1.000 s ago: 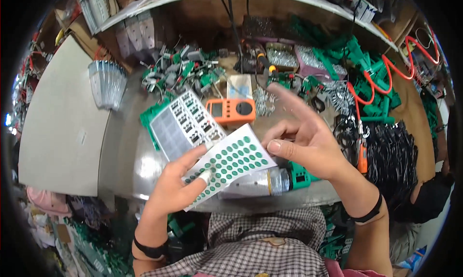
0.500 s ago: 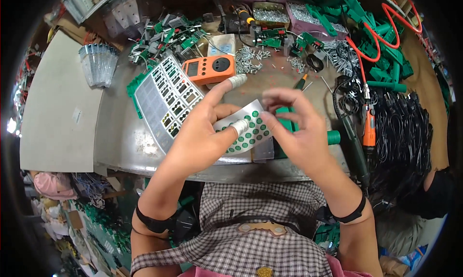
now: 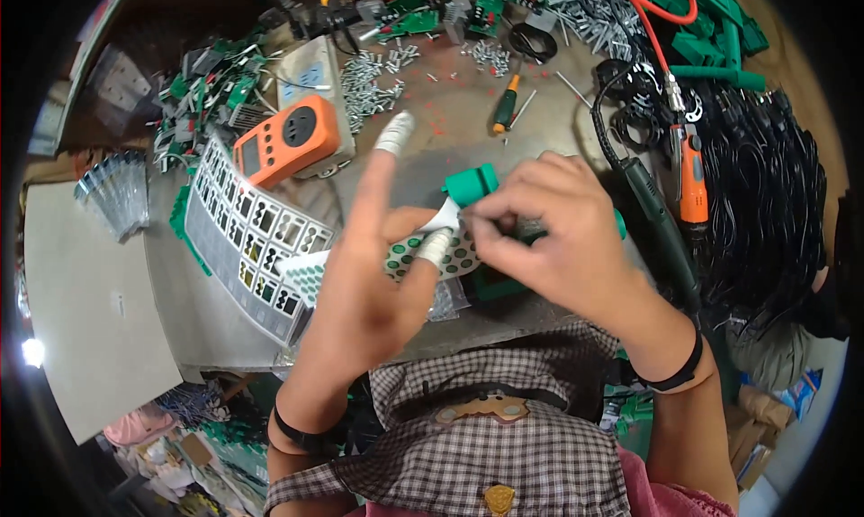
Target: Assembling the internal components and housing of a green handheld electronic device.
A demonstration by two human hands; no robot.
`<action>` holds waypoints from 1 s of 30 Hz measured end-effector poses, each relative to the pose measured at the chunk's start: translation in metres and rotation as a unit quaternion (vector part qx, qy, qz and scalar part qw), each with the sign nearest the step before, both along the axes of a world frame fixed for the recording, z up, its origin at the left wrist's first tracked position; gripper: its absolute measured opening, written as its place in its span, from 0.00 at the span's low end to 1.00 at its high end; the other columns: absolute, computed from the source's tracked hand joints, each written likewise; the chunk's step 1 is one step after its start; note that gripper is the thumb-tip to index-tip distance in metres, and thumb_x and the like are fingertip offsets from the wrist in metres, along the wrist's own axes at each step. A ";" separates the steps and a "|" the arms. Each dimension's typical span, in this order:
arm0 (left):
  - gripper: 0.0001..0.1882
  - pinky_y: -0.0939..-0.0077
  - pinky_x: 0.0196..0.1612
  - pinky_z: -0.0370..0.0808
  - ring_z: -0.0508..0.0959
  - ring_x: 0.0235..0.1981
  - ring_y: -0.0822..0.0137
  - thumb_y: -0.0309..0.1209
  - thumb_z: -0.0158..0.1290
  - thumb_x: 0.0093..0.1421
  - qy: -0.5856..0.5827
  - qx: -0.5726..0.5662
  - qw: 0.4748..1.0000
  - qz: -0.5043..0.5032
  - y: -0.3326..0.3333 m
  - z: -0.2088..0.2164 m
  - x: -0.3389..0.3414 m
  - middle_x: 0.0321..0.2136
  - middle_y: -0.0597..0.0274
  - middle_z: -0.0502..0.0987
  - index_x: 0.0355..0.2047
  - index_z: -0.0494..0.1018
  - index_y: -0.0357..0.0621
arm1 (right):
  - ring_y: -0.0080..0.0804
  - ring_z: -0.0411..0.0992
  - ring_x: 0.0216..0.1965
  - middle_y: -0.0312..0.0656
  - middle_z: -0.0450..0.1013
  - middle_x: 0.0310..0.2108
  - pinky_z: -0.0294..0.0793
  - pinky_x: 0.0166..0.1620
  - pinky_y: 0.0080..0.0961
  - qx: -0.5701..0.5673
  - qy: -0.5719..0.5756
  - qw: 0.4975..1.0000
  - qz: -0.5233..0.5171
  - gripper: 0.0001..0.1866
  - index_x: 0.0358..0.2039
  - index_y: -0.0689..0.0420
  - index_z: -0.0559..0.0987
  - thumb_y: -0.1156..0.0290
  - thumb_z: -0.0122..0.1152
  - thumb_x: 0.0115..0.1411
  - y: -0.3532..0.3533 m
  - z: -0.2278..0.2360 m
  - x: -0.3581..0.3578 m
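My left hand [image 3: 355, 265], with white tape around its thumb and index finger, grips a white sheet of round green stickers [image 3: 458, 258]. The thumb presses on the sheet while the index finger points up and away. The sheet's far corner is bent up. My right hand [image 3: 562, 233] is closed in a pinch at that corner; a small dark spot shows by its fingertips, too small to name. Just beyond the hands lies a green plastic part [image 3: 471, 185]. Left of my left hand, a larger sheet of black-and-white labels [image 3: 256, 224] rests on the table.
An orange meter with a socket [image 3: 288, 142] lies behind the label sheet. Loose screws [image 3: 369, 85], circuit boards [image 3: 211, 94] and a screwdriver [image 3: 507, 106] are farther back. An orange power screwdriver [image 3: 691, 184] and bundled black cables [image 3: 765, 211] occupy the right side.
The view has shifted toward the right. The sticker sheet is now bent, its corner curling up. My right fingers, apart before, have closed in a pinch at that corner.
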State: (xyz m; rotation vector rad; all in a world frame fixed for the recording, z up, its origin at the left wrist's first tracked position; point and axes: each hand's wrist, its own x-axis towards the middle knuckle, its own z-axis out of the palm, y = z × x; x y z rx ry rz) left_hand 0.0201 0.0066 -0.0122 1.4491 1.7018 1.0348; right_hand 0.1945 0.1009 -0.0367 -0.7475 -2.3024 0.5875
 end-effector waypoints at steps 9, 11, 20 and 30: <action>0.34 0.68 0.53 0.70 0.80 0.41 0.60 0.17 0.52 0.60 0.105 0.095 0.979 0.144 0.017 -0.071 -0.005 0.36 0.53 0.82 0.66 0.55 0.26 | 0.46 0.76 0.36 0.45 0.78 0.30 0.74 0.43 0.40 -0.232 -0.107 0.967 -0.008 0.09 0.32 0.59 0.85 0.69 0.62 0.55 0.029 -0.011 0.026; 0.34 0.62 0.54 0.68 0.77 0.47 0.55 0.18 0.53 0.59 0.216 0.151 0.957 0.124 0.014 -0.081 -0.012 0.38 0.51 0.81 0.65 0.57 0.27 | 0.47 0.75 0.39 0.46 0.77 0.33 0.73 0.45 0.38 -0.286 -0.100 0.947 0.111 0.11 0.37 0.60 0.84 0.73 0.58 0.56 0.040 -0.010 0.040; 0.33 0.66 0.47 0.76 0.78 0.46 0.62 0.20 0.50 0.59 0.240 0.154 0.883 0.373 -0.046 0.001 -0.101 0.45 0.51 0.76 0.66 0.58 0.34 | 0.44 0.68 0.48 0.43 0.71 0.45 0.67 0.56 0.37 -0.084 -0.158 0.979 0.102 0.27 0.53 0.57 0.77 0.71 0.67 0.50 0.018 -0.003 0.073; 0.36 0.42 0.61 0.61 0.70 0.57 0.47 0.26 0.48 0.58 0.576 -0.152 0.742 0.308 -0.078 -0.052 -0.227 0.54 0.47 0.73 0.68 0.56 0.42 | 0.32 0.75 0.19 0.41 0.76 0.17 0.72 0.26 0.26 -0.414 -0.239 0.876 0.062 0.24 0.27 0.61 0.86 0.49 0.68 0.59 0.037 0.045 0.049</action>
